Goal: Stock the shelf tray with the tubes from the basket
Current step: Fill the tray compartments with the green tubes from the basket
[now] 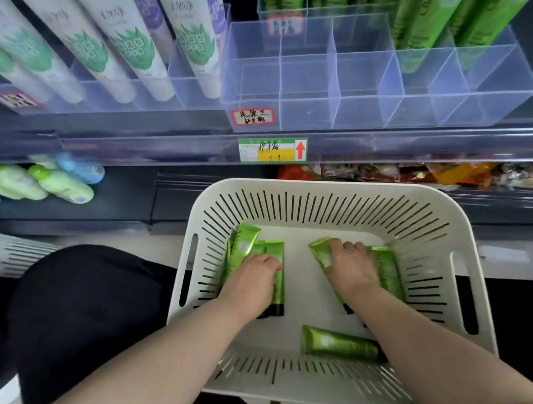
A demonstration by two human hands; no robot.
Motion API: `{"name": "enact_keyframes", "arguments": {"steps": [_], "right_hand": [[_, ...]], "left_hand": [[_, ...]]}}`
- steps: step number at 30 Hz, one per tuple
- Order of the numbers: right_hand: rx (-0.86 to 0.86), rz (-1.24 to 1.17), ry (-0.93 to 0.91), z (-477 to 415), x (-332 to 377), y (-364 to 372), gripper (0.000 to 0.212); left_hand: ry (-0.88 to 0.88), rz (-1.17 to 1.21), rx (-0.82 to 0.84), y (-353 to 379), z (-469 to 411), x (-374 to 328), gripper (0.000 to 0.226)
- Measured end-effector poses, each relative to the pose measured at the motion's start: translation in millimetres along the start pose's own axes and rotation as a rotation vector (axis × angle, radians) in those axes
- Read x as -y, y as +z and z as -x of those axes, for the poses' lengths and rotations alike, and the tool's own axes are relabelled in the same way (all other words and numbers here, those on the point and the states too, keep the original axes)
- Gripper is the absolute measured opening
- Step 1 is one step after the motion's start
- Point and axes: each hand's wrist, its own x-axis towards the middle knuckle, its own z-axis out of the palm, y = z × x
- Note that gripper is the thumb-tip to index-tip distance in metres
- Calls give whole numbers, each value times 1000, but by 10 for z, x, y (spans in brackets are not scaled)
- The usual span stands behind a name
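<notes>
Your left hand [253,277] grips tubes [243,245] by the left wall of the basket [325,184]; your right hand [354,269] seems to clasp more. Lift both bundles squarely

Both forearms outstretched, left grip [256,275] and right grip [355,267] palm-down, fingers curled.

Glossy green tubes [339,344] with black caps, white slotted basket [323,204], clear blue-tinted tray [306,108], white tubes [137,46] far left printed green and purple
</notes>
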Motion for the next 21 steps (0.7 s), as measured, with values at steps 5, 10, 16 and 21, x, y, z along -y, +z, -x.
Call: {"name": "enact_keyframes", "arguments": {"steps": [5,10,16,21], "right_hand": [[40,-110,-6,-27,54,28,65],[-3,-184,-55,21,94,-55,34],[-154,-352,-105,229,-47,-225,25],[-218,-353,-90,394,-232,-328,32]], "left_hand": [[7,7,4,10,-9,-14,41],[-26,-18,40,1,-33,-8,43],[-55,-189,196,85,-126,-154,53],[-87,-217,275,214,-125,-314,56]]}}
